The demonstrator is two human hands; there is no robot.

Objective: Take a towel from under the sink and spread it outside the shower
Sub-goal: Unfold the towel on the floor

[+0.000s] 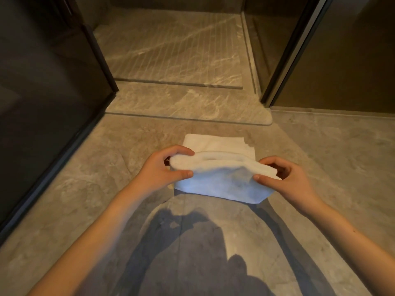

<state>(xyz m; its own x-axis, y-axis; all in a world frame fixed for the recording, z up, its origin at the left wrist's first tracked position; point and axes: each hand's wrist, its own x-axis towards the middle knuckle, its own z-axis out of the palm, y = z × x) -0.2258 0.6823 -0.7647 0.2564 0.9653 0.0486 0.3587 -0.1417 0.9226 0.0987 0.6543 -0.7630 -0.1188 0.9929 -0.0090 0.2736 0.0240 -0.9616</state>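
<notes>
Left hand [168, 165] and right hand [284, 178] are each pinching one end of a folded white towel [222, 178], thumb on the near face. Its far portion is lying on the stone floor [320, 159] just before the shower threshold [188, 107].

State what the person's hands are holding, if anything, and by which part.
Both hold the white towel: the left hand pinches its folded left end, the right hand its right end.

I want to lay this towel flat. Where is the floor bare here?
Bare floor lies left of the towel toward the dark glass panel, and right of it below the door frame. Both hands crowd its near edge.
</notes>
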